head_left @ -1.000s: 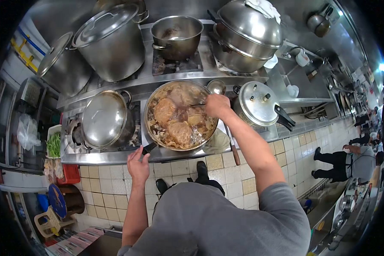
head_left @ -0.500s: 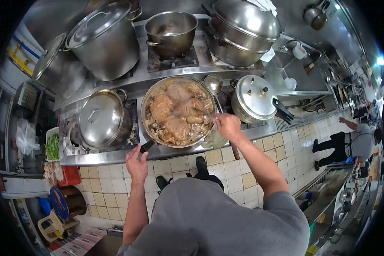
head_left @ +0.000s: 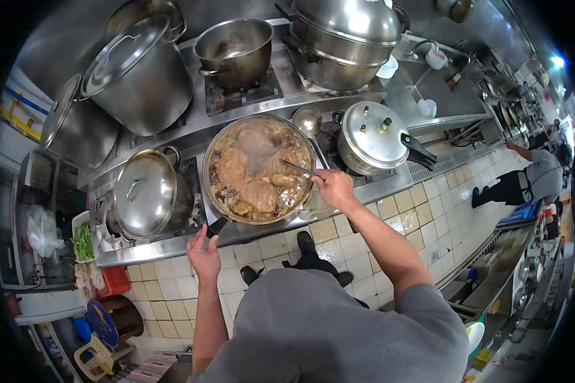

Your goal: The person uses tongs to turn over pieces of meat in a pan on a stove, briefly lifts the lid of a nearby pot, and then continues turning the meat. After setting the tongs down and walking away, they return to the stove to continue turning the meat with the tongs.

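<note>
We find the pan [head_left: 262,221] on the front burner, centre of the stove, full of meat pieces [head_left: 260,193] in brown broth. The left hand [head_left: 203,254] is at the stove's front edge, fingers closed on the pan's black handle [head_left: 216,225]. The right hand [head_left: 334,187] sits at the pan's right rim, fingers clenched on a thin metal utensil [head_left: 297,169] that reaches into the food. A lidded pot [head_left: 148,193] stands just left of the pan, and a pressure cooker [head_left: 370,137] stands just right of it.
</note>
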Available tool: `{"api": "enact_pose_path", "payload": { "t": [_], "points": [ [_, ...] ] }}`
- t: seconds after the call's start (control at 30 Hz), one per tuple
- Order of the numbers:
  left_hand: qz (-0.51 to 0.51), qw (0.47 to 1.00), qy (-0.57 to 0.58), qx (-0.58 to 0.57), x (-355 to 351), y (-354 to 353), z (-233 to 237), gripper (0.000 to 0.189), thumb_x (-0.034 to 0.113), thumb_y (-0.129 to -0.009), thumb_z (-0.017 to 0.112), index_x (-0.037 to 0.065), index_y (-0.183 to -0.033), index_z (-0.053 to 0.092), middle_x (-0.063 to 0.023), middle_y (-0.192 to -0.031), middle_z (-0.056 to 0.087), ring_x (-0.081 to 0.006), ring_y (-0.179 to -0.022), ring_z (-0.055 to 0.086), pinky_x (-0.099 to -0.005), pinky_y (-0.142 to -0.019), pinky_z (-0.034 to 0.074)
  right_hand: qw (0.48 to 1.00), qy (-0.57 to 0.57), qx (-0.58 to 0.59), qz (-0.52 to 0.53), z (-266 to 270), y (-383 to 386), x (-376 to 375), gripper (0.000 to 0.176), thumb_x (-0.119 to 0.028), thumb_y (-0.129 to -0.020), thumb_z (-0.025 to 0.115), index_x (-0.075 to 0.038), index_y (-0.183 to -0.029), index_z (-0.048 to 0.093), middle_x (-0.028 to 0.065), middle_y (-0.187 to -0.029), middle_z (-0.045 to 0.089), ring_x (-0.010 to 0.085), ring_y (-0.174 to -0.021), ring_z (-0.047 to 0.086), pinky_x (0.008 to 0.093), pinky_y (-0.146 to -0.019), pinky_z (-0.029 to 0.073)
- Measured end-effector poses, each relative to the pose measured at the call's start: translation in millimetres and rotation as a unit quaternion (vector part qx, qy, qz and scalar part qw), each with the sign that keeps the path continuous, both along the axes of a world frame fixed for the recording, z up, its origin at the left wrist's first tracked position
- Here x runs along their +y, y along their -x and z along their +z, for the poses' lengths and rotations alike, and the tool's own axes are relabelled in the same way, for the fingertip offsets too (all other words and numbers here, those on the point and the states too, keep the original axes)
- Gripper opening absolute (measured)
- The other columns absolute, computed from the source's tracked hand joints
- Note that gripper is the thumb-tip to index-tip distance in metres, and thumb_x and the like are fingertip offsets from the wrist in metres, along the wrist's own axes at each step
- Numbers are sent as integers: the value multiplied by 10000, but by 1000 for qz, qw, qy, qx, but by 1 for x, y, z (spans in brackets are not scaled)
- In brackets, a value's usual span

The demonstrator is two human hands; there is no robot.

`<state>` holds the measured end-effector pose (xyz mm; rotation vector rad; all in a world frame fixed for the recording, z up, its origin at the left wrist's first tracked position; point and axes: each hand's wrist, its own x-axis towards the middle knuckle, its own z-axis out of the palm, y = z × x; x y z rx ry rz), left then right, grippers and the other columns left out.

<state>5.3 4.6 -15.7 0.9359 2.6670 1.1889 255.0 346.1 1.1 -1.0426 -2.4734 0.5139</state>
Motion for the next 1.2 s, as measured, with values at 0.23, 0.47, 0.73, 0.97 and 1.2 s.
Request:
{"api": "enact_pose_path", "payload": {
  "t": [0.23, 0.47, 0.73, 0.97, 1.2],
  "points": [
    [7, 1000, 0, -8, 0, 1, 1, 481, 69, -839, 836, 17, -1309, 744, -203, -1245, 750, -366, -1167, 663, -444, -1085, 493, 999, 12, -26, -20, -1, 17, 12, 199, -284, -941, 727, -152, -1069, 803, 124, -971, 786, 380, -876, 744, 503, -763, 590],
    [5, 1000, -4, 13, 0, 0, -1, 456, 75, -845, 836, 31, -1291, 753, -190, -1222, 755, -355, -1162, 670, -441, -1061, 509, 993, -109, 40, 25, -12, 13, 8, 154, -242, -919, 738, -141, -1027, 782, 98, -808, 740, 333, -768, 718, 476, -704, 540],
    [10, 1000, 3, 6, 1, -3, 4, 472, 86, -840, 844, 23, -1297, 747, -197, -1231, 750, -366, -1183, 661, -441, -1076, 501, 982, -173, 56, 49, -36, -9, -5, 177, -226, -908, 762, -136, -1059, 784, 57, -752, 708, 268, -726, 698, 446, -678, 488],
    [8, 1000, -8, -1, 0, 0, -1, 474, 84, -835, 855, 39, -1295, 754, -185, -1231, 757, -351, -1182, 658, -439, -1087, 494, 983, -168, 16, 67, -41, -31, -6, 249, -237, -897, 781, -154, -1132, 794, 47, -752, 709, 257, -726, 692, 440, -684, 492],
    [1, 1000, 8, -7, -2, 2, 0, 475, 67, -844, 846, 55, -1309, 752, -176, -1269, 749, -337, -1222, 658, -433, -1122, 476, 981, -166, -27, 95, -33, -39, -15, 271, -252, -906, 773, -162, -1161, 784, 47, -781, 726, 259, -734, 698, 433, -691, 502]
  ]
}}
